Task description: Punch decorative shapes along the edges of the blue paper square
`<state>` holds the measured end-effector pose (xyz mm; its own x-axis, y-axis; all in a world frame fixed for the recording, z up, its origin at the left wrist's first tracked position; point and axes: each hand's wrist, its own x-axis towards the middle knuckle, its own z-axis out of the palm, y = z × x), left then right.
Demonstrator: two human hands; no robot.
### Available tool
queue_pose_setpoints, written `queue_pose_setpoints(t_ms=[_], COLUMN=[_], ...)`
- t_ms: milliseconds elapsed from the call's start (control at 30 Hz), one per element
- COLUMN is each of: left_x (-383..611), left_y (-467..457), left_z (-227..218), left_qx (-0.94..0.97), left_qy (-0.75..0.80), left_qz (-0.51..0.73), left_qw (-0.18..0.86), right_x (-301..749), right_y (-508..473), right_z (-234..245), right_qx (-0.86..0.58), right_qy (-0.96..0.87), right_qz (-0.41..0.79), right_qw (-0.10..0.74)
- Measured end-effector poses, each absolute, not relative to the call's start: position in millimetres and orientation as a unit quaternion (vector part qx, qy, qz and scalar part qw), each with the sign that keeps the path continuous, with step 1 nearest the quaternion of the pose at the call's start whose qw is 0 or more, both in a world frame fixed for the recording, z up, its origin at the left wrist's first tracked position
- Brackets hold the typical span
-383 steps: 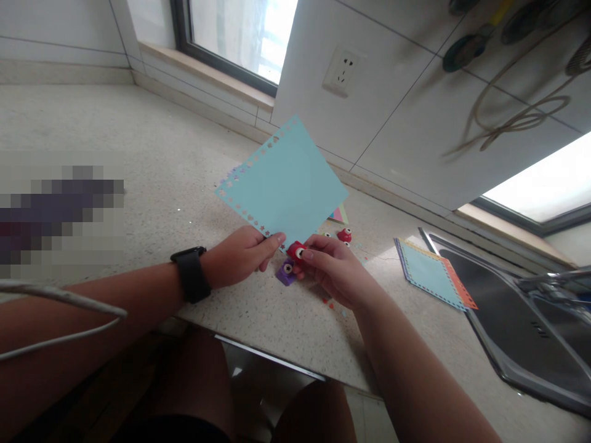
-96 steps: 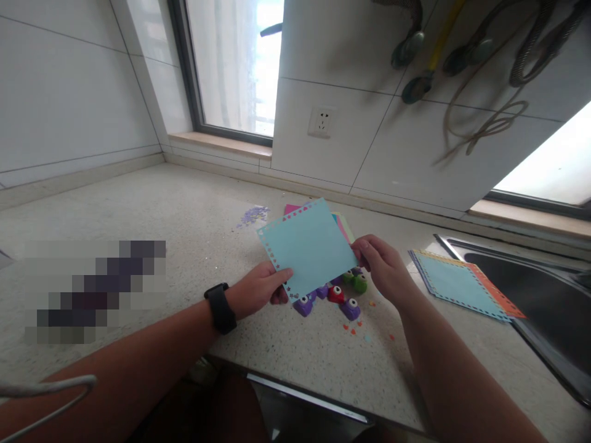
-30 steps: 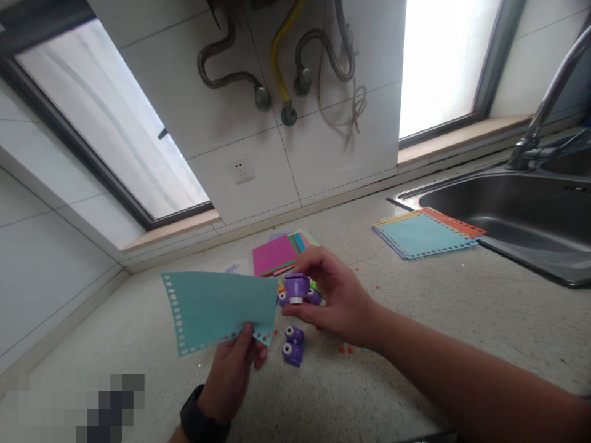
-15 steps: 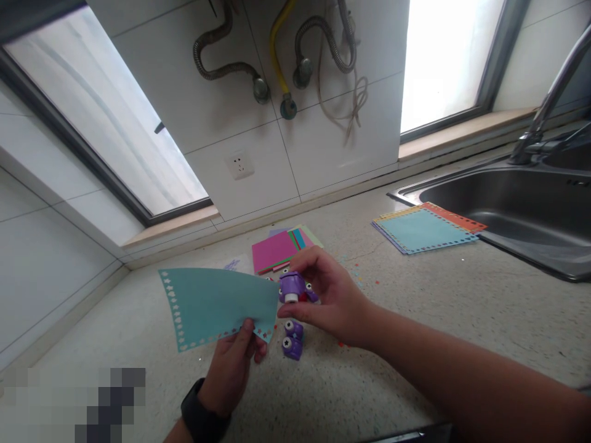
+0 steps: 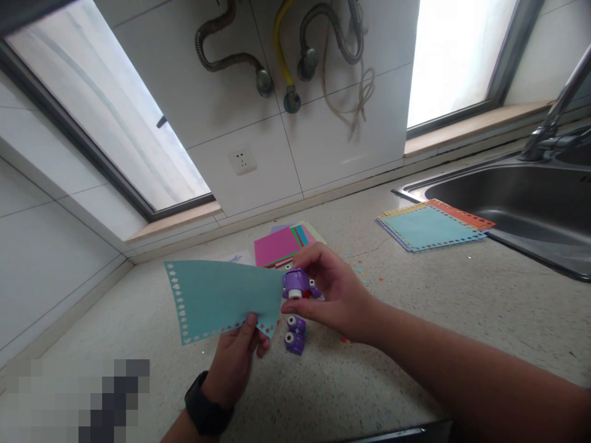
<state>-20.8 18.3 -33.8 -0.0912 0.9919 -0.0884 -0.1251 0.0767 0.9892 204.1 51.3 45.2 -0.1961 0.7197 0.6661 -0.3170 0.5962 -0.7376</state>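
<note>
My left hand (image 5: 235,360) pinches the lower edge of a light blue paper sheet (image 5: 221,295) whose left and bottom borders are punched with small shapes. It holds the sheet up above the counter. My right hand (image 5: 335,295) grips a small purple paper punch (image 5: 295,284) between thumb and fingers, right at the sheet's right edge. Two more purple punches (image 5: 294,335) lie on the speckled counter (image 5: 415,307) just below. A black watch sits on my left wrist.
A stack of coloured paper (image 5: 284,243), pink on top, lies behind my hands. A second stack of punched sheets (image 5: 431,224) rests beside the steel sink (image 5: 517,212) at right. Tiled wall, a socket (image 5: 242,161) and hoses stand behind. Paper bits dot the counter.
Over the last second the purple punch has closed in on the sheet's right edge. Both hands and the view shifted slightly; earlier the sheet was held with both hands over the punches.
</note>
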Motion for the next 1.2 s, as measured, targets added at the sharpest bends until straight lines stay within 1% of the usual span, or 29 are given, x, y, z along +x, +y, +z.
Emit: queue_pose_setpoints(t_ms=[200, 400, 600, 700, 867, 1000, 1200], left_x=[-22, -18, -13, -11, -9, -9, -8], left_y=[17, 17, 17, 16, 14, 13, 14], left_z=[-34, -31, -25, -21, -17, -15, -19], left_qx=[0.42, 0.446, 0.461, 0.466, 0.509, 0.527, 0.517], left_qy=[0.511, 0.512, 0.532, 0.541, 0.546, 0.542, 0.516], left_qz=[0.536, 0.531, 0.524, 0.521, 0.493, 0.481, 0.496], left_qw=[0.525, 0.506, 0.479, 0.468, 0.447, 0.444, 0.47], right_x=[204, 203, 202, 202, 199, 198, 199], right_y=[54, 64, 69, 68, 67, 67, 65], right_z=[46, 39, 36, 37, 31, 27, 35], right_qx=[-0.171, -0.285, -0.331, -0.331, -0.329, -0.298, -0.293], right_qy=[-0.629, -0.609, -0.597, -0.605, -0.645, -0.646, -0.623], right_qz=[0.492, 0.551, 0.57, 0.582, 0.587, 0.614, 0.647], right_qw=[0.576, 0.494, 0.457, 0.432, 0.362, 0.342, 0.327])
